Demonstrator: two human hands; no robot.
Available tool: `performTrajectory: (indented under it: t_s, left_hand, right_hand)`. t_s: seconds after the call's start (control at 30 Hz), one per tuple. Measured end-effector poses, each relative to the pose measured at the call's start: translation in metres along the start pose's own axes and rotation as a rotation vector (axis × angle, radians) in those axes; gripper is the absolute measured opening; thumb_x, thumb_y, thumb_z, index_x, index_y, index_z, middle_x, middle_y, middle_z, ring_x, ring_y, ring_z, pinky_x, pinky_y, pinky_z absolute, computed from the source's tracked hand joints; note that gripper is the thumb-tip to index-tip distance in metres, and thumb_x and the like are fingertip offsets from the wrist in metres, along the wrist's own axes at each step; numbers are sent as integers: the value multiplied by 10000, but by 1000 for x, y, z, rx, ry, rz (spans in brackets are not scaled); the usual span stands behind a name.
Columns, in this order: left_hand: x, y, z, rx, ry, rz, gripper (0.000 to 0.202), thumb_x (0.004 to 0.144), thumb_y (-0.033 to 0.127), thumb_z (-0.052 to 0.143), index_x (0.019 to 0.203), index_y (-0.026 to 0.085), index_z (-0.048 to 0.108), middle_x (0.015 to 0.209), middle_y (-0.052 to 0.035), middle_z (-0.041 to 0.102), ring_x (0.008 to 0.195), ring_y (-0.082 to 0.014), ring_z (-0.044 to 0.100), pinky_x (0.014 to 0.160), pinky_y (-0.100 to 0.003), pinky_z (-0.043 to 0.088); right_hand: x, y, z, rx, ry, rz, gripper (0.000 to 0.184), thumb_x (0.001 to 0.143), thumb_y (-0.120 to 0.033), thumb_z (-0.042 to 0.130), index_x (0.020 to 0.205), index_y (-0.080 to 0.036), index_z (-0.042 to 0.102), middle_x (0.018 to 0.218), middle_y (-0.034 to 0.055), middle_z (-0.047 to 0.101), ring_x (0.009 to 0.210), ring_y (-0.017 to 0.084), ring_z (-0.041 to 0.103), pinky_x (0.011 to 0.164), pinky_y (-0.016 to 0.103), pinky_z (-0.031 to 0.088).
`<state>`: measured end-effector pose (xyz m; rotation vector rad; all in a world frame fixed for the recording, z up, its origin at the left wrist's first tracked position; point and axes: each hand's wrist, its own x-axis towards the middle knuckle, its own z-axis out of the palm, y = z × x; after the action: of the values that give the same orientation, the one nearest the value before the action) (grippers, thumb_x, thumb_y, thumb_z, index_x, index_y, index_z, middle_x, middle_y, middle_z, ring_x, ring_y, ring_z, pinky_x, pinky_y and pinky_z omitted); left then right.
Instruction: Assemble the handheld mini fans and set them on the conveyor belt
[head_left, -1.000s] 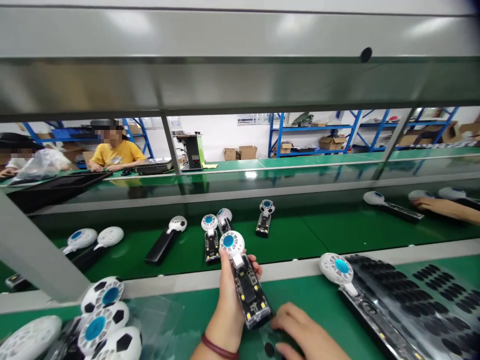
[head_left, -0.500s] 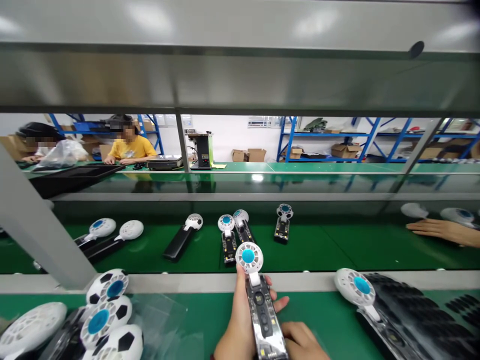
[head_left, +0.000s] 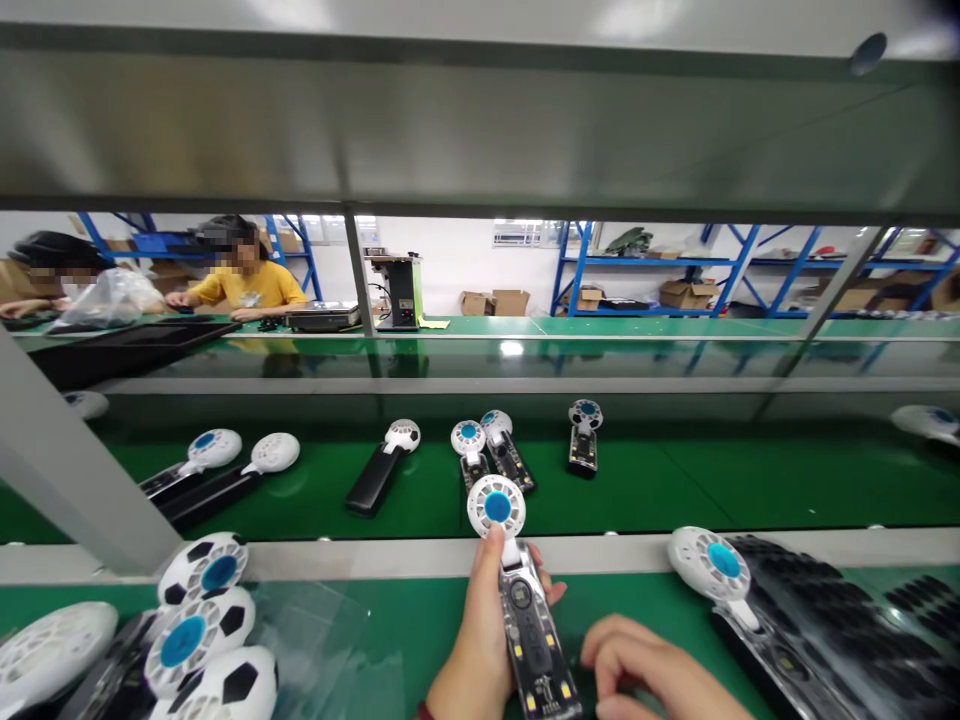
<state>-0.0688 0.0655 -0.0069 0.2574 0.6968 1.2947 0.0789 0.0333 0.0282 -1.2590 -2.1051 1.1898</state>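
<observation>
My left hand [head_left: 480, 625] is wrapped round the handle of a handheld fan [head_left: 536, 630], its thumb just under the round head. The fan has a white grille with a blue centre and a dark handle with its circuit board showing. To the right of the handle, apart from it, is my right hand [head_left: 649, 665], fingers loosely bent and nothing visible in them. Fans with football-patterned heads [head_left: 199, 625] lie in a pile at the left of the bench. Another fan [head_left: 709, 565] lies at the right, beside a tray of black parts [head_left: 825, 620].
Beyond the bench's grey rail [head_left: 360, 555], a green belt [head_left: 675, 480] carries several fans, including a black-handled one [head_left: 379, 475]. A clear plastic bag [head_left: 315, 640] lies left of my hands. A metal shelf [head_left: 480, 130] hangs overhead. Two people [head_left: 255, 285] sit across the line.
My right hand has drawn away from the fan's handle to the right. Fans on the belt have shifted right. Another person's hand at the far right has left the view.
</observation>
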Motion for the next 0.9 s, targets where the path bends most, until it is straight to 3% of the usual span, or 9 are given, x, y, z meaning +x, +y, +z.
performTrajectory:
  t_s: [0.1, 0.2, 0.3, 0.37, 0.9]
  left_hand:
    - [-1, -4, -1, 67, -52, 70, 331, 723, 459, 553, 763, 131, 572, 555, -8, 584, 471, -122, 525, 552, -278, 436]
    - [-4, -6, -1, 92, -76, 136, 282, 721, 398, 590, 869, 159, 564, 683, -11, 632, 617, -138, 579, 614, -256, 430]
    - [-6, -5, 2, 128, -74, 186, 309, 738, 350, 589, 990, 174, 554, 916, -37, 657, 901, -174, 573, 853, -290, 376]
    - [-6, -4, 4, 136, -52, 178, 370, 729, 353, 597, 1047, 172, 544, 990, -56, 649, 969, -200, 551, 907, -321, 341]
    - [-6, -1, 1, 136, -87, 114, 416, 752, 354, 572, 1127, 188, 499, 1000, -44, 646, 1023, -215, 527, 871, -313, 355]
  right_hand:
    - [8, -18, -11, 62, 132, 53, 132, 754, -159, 470, 637, -219, 475, 1032, 19, 545, 1013, 171, 505, 847, 253, 394]
    - [23, -29, -8, 65, 145, 90, 122, 769, -170, 459, 658, -220, 473, 1206, 14, 441, 1123, 171, 426, 941, 283, 321]
    - [35, -33, 0, 37, 123, 81, 139, 757, -141, 451, 641, -217, 445, 1191, 9, 452, 1057, 161, 465, 914, 273, 343]
    - [38, -34, 3, 14, 126, 70, 153, 743, -124, 453, 623, -216, 428, 1159, 6, 474, 1040, 159, 467, 892, 260, 356]
    - [38, -26, 10, -31, 132, 101, 149, 736, -113, 437, 633, -216, 408, 1112, 0, 481, 987, 175, 470, 806, 279, 384]
